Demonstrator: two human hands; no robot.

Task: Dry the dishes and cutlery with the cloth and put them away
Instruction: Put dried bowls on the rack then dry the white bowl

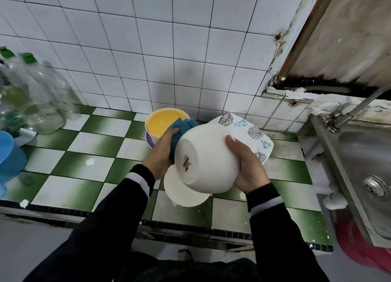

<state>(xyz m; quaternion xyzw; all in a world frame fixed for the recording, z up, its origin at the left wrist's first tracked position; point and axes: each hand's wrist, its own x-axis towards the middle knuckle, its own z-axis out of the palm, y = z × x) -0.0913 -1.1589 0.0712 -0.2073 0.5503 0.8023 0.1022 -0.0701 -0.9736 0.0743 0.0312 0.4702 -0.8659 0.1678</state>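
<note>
I am holding the white bowl (pixel 208 165) in the air above the tabletop (pixel 84 154), directly over a white plate (pixel 182 193) and just in front of a leaf-patterned plate (pixel 251 133). My right hand (pixel 247 167) is cupping the bowl's right side, with the thumb lying on the outer wall and the fingers curling round behind, out of sight. My left hand (pixel 161 152) is clamping the blue cloth (pixel 182 129) and pressing it against the bowl's left wall near the base.

The bowl is lying tipped over. Its foot ring is facing me and slightly left, so its axis is running from the base near me to the mouth, which is pointing away and to the right. The rim itself is hidden.

I am judging the bowl to be glazed ceramic: stiff, fairly heavy for one hand, breakable, and slick if any water is left on it. The smooth round wall is giving my palm little to catch on. The safer holds look like the rim or the foot ring, with the soft cloth between skin and glaze adding grip. With hard tile and plates underneath, a slip could chip something.

A yellow bowl (pixel 165 120) is sitting on a purple plate (pixel 148 140) behind my left hand.
</note>
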